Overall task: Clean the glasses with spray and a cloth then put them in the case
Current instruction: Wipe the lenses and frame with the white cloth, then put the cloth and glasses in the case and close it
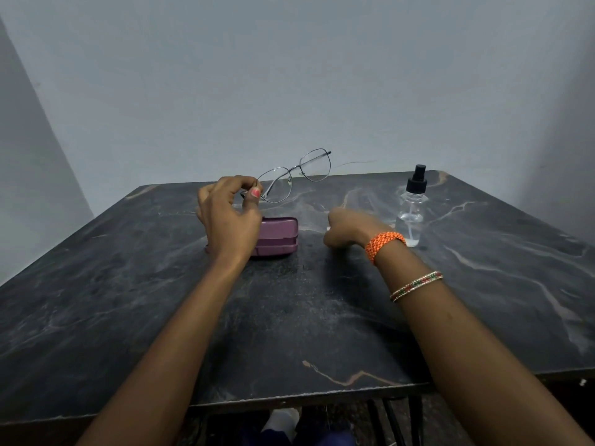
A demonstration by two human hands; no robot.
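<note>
left hand (pixel 230 217): I pinched the glasses (pixel 294 175) by one temple, thumb against fingers, and held them above the table (pixel 128 300) | case (pixel 277 236): lay closed just behind that hand | right hand (pixel 347 230): knuckles faced me, grip unreadable | spray bottle (pixel 412 210): stood upright beside it

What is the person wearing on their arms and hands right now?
Both forearms are bare, with no sleeves showing. The left hand has pink polish on the thumbnail. The right hand has an orange braided wristband and, further up the forearm, thin red, green and white bangles.
</note>
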